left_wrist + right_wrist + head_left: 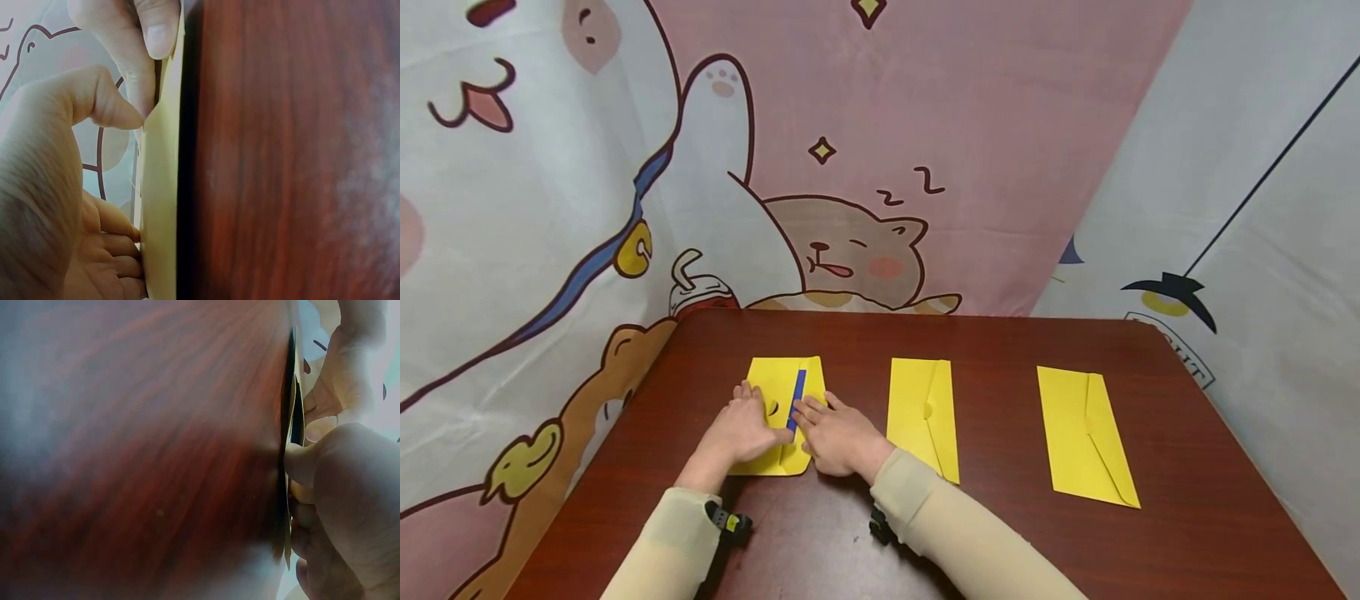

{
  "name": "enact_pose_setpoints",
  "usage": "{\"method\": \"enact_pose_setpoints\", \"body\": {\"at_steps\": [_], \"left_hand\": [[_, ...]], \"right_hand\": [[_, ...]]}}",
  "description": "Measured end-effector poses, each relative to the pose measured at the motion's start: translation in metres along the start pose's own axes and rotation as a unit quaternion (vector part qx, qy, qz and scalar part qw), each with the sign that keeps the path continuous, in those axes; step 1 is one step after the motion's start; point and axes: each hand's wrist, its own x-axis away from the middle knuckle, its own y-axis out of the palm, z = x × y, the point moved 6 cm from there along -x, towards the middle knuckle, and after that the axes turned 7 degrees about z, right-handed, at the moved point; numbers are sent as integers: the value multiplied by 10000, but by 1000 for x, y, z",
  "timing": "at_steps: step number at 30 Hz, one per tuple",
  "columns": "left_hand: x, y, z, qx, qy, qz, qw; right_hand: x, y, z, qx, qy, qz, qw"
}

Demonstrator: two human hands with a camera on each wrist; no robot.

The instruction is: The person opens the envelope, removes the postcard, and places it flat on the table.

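A yellow envelope (773,372) lies on the left of the table, a blue strip (799,385) running along it near its right-hand fold. My left hand (747,427) rests on the envelope's left part with fingers spread, its thumb reaching across to the strip's near end. From the right, my right hand (838,435) lies over the envelope's right edge, fingertips at the blue strip. In the right wrist view, the right thumb (303,464) touches the paper edge, where a narrow gap shows between layers. The left thumb (119,106) presses the paper in the left wrist view.
Two more yellow envelopes lie flap side up: one in the middle (910,392), partly behind my right forearm, and one at the right (1071,433). The dark red-brown wooden table (1000,533) ends at a cartoon-printed cloth (1000,125) behind.
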Motion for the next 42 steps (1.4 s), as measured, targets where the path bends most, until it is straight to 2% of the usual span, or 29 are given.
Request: {"method": "enact_pose_setpoints", "body": {"at_steps": [10,18,30,42], "left_hand": [[0,2,0,3,31,-17,10000],[0,1,2,-51,97,10,9999],[2,-1,2,-20,33,-8,10000],[2,0,0,-3,24,27,10000]], "right_hand": [[-1,0,-2,50,61,23,10000],[-2,1,-5,148,-150,129,9997],[0,1,0,51,65,-97,9999],[7,-1,-3,56,71,81,9999]]}}
